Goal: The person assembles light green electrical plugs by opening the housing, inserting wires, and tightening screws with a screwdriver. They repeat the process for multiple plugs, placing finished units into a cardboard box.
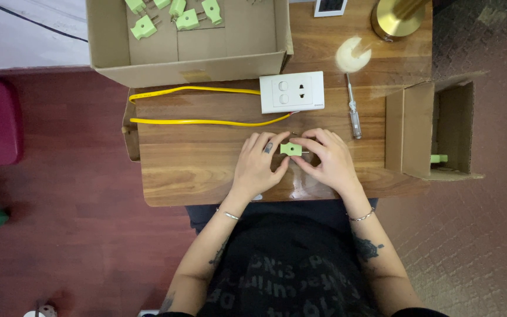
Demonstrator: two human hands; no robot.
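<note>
Both hands meet at mid-table: left hand (257, 166) and right hand (328, 161) pinch one green plug (290, 149). Several plugs wait in the far cardboard box (195, 67); one lies in the right box (418, 132).

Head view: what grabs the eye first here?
Both hands, left hand and right hand, pinch a small green plug at the middle of the wooden table. Behind them, a white socket plate trails a yellow cable leftward; more green plugs lie in the cardboard box.
</note>
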